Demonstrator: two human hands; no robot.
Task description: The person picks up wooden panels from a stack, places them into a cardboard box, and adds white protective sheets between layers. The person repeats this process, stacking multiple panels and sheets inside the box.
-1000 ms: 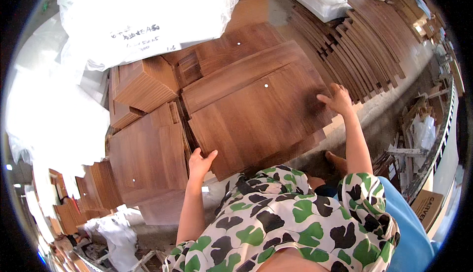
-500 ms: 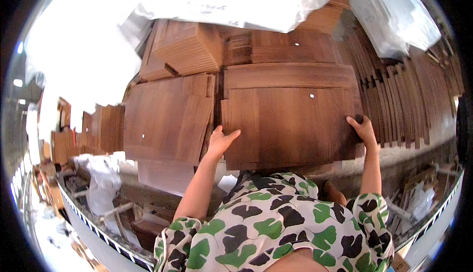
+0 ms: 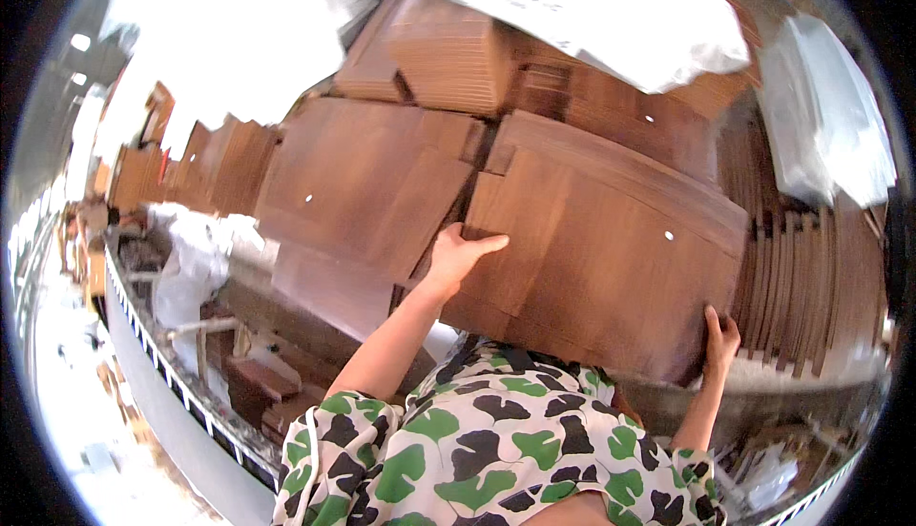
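Observation:
A dark brown wooden panel (image 3: 582, 249) with a small white dot on its face lies on top of others, tilted in the view. My left hand (image 3: 456, 261) grips its left edge, thumb stretched over the top face and the other fingers mostly hidden at the side. At the near right corner, my right hand (image 3: 721, 340) holds the opposite edge, thumb on top and part of the fingers hidden. Just left of my left hand lies a second stack of brown panels (image 3: 358, 168), also with a white dot.
Panels stand on edge in a row (image 3: 806, 283) at the right. Beyond sits a block of stacked boards (image 3: 448, 59). White plastic sheeting (image 3: 572, 1) covers the far side; a wrapped bundle (image 3: 825, 106) lies far right. A railing (image 3: 196, 397) curves along the lower left.
The whole view has turned, so the panels appear slanted, lower at the right. Both hands stay at the same panel's two side edges.

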